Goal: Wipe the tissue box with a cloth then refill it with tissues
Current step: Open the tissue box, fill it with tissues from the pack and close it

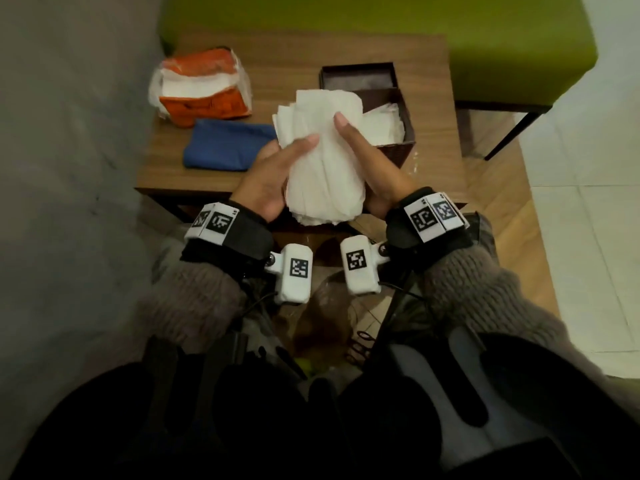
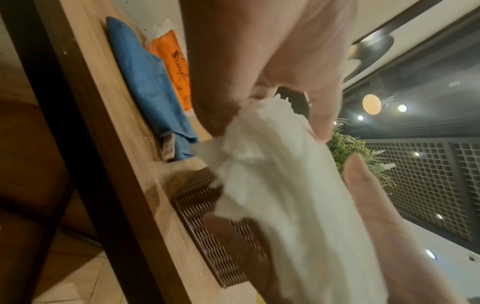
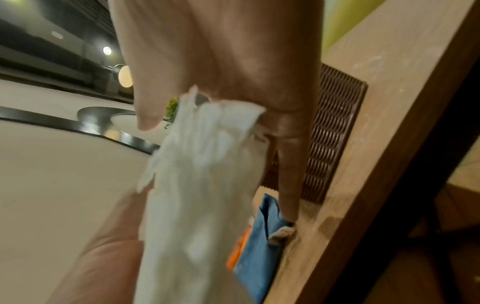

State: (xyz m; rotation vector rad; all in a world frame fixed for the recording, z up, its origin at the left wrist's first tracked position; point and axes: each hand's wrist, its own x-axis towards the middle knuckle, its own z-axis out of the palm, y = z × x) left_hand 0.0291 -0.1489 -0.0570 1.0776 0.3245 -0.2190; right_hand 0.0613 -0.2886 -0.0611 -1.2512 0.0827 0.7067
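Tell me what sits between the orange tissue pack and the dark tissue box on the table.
In the head view, bare wood tabletop lies between the orange tissue pack and the tissue box; nearer the camera, the held wad of tissues overlaps that gap.

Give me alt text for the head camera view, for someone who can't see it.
Both hands, left hand and right hand, hold a stack of white tissues above a wooden table bearing an open brown tissue box, a blue cloth and an orange tissue pack.
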